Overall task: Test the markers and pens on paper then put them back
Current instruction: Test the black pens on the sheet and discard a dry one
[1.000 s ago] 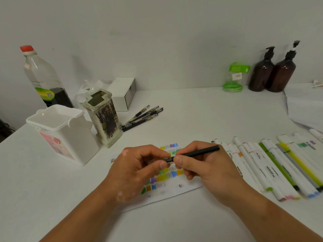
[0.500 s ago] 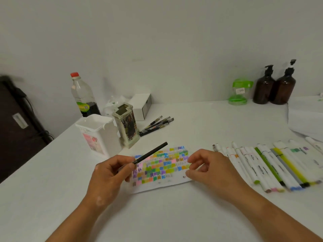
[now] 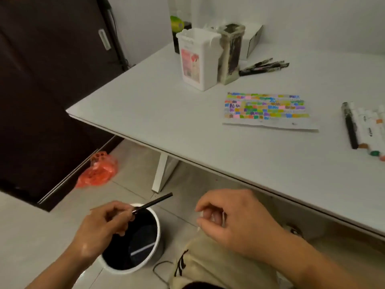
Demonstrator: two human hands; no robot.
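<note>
My left hand (image 3: 104, 224) pinches a thin black pen (image 3: 156, 202) by one end, above a white bin (image 3: 158, 226) with a dark liner on the floor. A pale stick lies inside the bin. My right hand (image 3: 235, 222) hovers beside it, below the table edge, fingers curled; whether it holds something small I cannot tell. On the table lie the test paper (image 3: 268, 123) covered in colour swatches, a row of white markers (image 3: 366, 126) with a black pen (image 3: 350, 126) at the right, and several dark pens (image 3: 264, 66) at the back.
A white container (image 3: 198, 57) and a decorated pen holder (image 3: 231, 53) stand at the table's back left corner. A dark cabinet (image 3: 41, 80) fills the left. An orange plastic bag (image 3: 98, 170) lies on the floor, and beige cloth (image 3: 208, 268) is below my right hand.
The view has swung left and down from the table to the floor. My left hand carried the black pen off the paper to above the bin; my right hand followed below the table edge.
</note>
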